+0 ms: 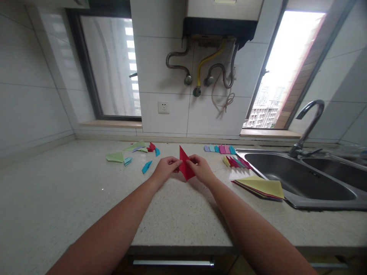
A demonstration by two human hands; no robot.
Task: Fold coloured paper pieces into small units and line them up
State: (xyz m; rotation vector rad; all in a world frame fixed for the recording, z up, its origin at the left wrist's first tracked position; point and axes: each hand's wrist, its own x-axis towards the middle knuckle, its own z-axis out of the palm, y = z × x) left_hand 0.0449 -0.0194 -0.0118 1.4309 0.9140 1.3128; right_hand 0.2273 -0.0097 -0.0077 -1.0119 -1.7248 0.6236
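My left hand (166, 167) and my right hand (200, 168) both pinch a folded red paper (185, 164) between them, just above the speckled countertop (86, 198). The paper is a pointed triangle shape, tip up. Both hands have their fingers closed on its edges. Small folded paper pieces in blue (146, 167), green (115, 157) and red lie to the left. A row of folded pieces in blue and pink (220, 149) and another in yellow and red (236, 162) lie to the right.
A stack of flat coloured sheets with yellow on top (262, 187) lies by the steel sink (298, 177), which has a tap (308, 126). Windows flank a wall heater with pipes (209, 65). A wall socket (163, 107) sits behind. A drawer handle (173, 262) is below the counter edge.
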